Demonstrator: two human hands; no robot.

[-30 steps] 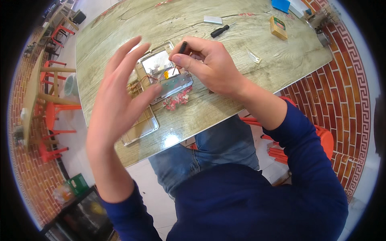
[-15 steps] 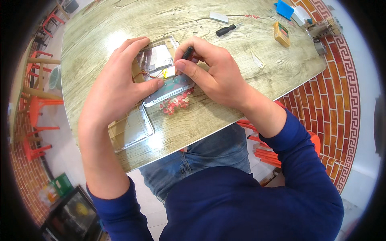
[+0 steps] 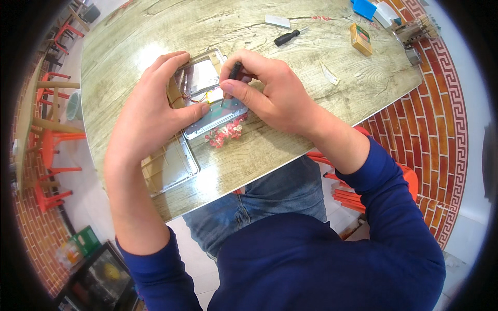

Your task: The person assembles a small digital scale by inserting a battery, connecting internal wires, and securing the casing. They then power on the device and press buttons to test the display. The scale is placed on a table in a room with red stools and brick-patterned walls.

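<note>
On the wooden-patterned table lies an opened flat electronic device with a pale rim, a bluish-green circuit board, thin wires and a bit of yellow tape. My left hand is clamped on its left side, thumb pressed on the board and fingers over the far edge. Pinched in my right hand is a small screwdriver with a black handle, its shaft pointing down at the board. A flat shell half lies nearer me, partly covered by my left wrist.
Farther off lie a second black screwdriver, a pale flat block, a yellow-green box and a small white strip. A blue container stands at the far right. Red stools are on the left.
The view has shifted slightly. The screwdriver's handle is tilted a little differently in my right hand, its tip still at the board. My left hand keeps its hold on the device.
</note>
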